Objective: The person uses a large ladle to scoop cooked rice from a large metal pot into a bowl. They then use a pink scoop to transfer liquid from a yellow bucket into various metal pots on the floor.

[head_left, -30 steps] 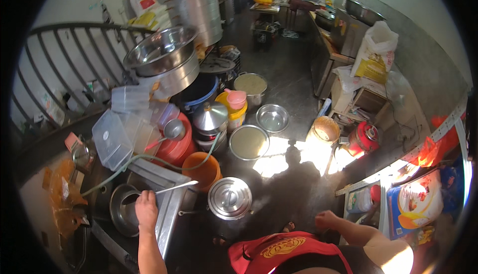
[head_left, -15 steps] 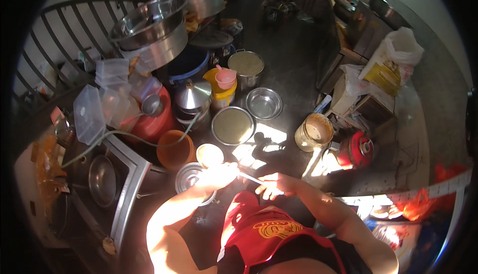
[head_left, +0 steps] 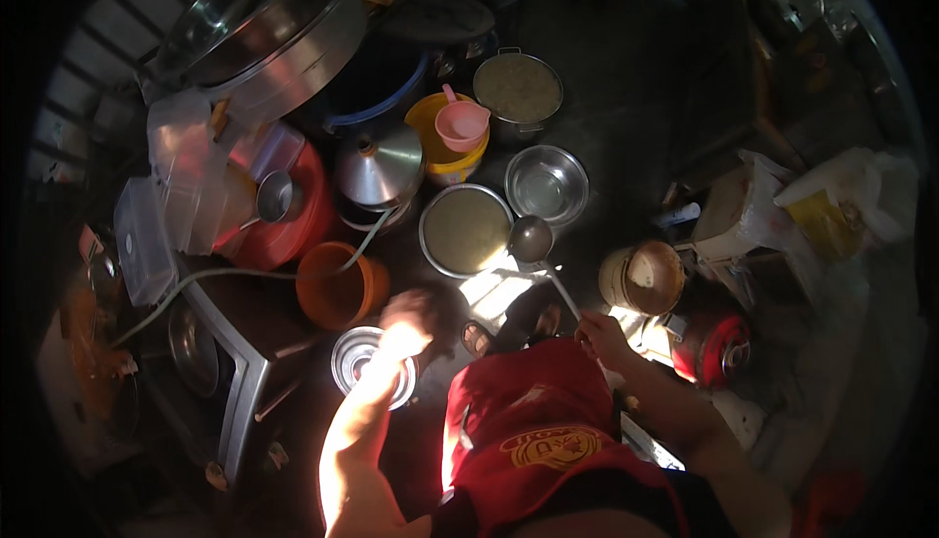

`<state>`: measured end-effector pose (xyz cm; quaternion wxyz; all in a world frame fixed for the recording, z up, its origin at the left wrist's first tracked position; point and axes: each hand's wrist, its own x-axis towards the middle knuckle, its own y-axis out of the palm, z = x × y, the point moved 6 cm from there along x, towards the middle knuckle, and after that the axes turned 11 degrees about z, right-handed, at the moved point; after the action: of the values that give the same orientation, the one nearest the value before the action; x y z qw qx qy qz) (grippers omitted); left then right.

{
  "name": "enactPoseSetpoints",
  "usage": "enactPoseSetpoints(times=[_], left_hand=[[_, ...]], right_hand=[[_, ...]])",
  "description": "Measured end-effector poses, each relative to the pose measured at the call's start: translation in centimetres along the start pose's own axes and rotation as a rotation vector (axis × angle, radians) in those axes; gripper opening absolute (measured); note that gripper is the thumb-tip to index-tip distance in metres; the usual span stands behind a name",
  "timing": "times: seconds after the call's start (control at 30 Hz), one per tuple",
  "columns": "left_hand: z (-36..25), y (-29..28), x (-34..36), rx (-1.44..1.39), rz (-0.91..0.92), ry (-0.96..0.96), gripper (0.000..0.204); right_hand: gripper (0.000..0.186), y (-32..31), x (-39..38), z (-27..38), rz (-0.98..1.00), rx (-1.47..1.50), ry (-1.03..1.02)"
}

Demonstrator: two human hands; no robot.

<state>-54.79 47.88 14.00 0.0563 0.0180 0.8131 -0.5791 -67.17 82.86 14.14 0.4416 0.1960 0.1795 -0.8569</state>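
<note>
A long-handled metal ladle [head_left: 531, 240] reaches away from my right hand [head_left: 601, 340], whose fingers are closed round the handle. Its round bowl hangs at the right rim of a wide metal pan [head_left: 466, 231] of pale, murky liquid. On the left, my left hand [head_left: 405, 335] is sunlit and smeared by motion. A brownish, rounded blur lies at its fingers, and I cannot make out whether it is a held thing. Below that hand stands a round metal vessel [head_left: 342, 366], partly covered by my forearm.
Farther off are a metal basin [head_left: 548, 184], a pot of pale contents [head_left: 518, 88], and a yellow bucket [head_left: 442, 168] holding a pink dipper [head_left: 462, 124]. An orange bucket [head_left: 337, 286] stands left. A stained tub [head_left: 646, 279] and red canister [head_left: 712, 347] stand right.
My hands have moved apart: the right went right and forward with the ladle, the left slightly left. The pale round shape by my left hand is now a dark blur. The view has tilted down.
</note>
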Motion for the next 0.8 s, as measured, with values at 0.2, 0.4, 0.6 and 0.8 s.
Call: enactPoseSetpoints(times=[0.2, 0.4, 0.6, 0.8], left_hand=[[18.3, -5.6, -5.1, 0.303, 0.119, -0.859, 0.05], [24.1, -7.9, -16.7, 0.754, -0.062, -1.187, 0.055], [30.0, -2.6, -25.1, 0.759, -0.156, -1.358, 0.06], [32.6, -2.3, -27.0, 0.914, -0.227, -1.296, 0.048]], right_hand=[[0.031, -14.9, 16.2, -6.6, -0.326, 0.227, 0.103], [0.017, -26.4, 35.4, -4.5, -0.458, -0.606, -0.24], [0.014, -33.0, 48.1, -4.9, -0.521, -0.949, -0.31], [0.017, -35.1, 54.1, -8.6, -0.586, -1.072, -0.109]])
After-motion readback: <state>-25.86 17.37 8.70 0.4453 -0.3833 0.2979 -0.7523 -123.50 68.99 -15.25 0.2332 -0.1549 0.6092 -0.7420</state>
